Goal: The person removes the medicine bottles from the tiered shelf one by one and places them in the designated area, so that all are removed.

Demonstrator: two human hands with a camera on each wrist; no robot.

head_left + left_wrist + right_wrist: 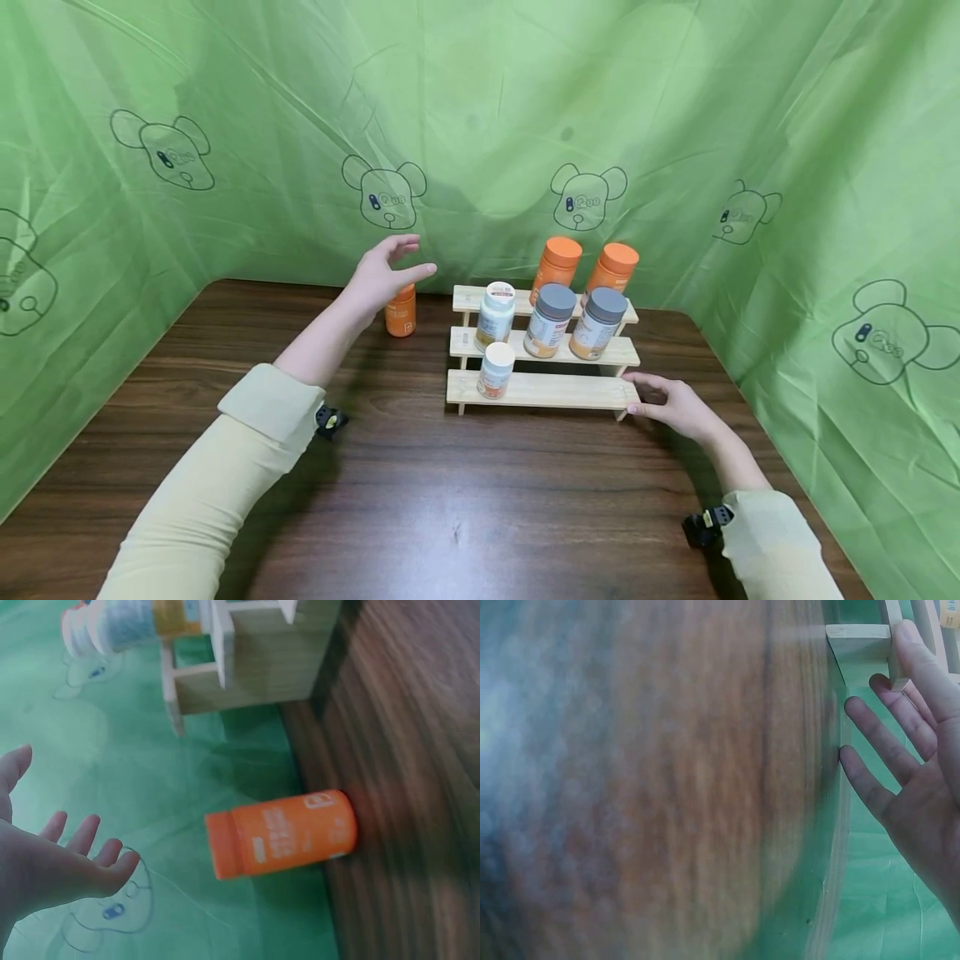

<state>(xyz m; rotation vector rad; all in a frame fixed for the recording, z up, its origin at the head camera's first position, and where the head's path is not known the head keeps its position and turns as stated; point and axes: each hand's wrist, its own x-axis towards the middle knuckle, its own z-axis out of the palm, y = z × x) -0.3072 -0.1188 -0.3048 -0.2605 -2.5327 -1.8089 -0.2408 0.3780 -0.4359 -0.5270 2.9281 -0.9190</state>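
Reaching over the bench [450,483], the left hand [382,273] is spread wide, thumb well apart from the fingers, holding nothing; it hovers near an orange bottle [401,318] that stands upright left of a three-tier wooden stand [562,390]. The right hand [671,407] lightly grips the right end of the stand's lowest tier between thumb and fingers, its other fingers loosely extended. A low sweep of the left thumb could tip the orange bottle. A push or lift from the right hand could skew the stand and topple its load: two orange-capped bottles [557,265] on top, two grey-capped bottles [550,329] and a white bottle [495,317] in the middle, and a small white-capped bottle [495,379] at the lowest tier's left. The orange bottle's label carries white print and a boxed mark resembling a P; blur hides the rest. The white bottle's cap bears tiny reddish print, and the other labels are too small to read. Bear-like heads [387,200] outlined on the green cloth [480,92] enclose a dark blue capsule shape and faint lettering that I cannot make out for certain.
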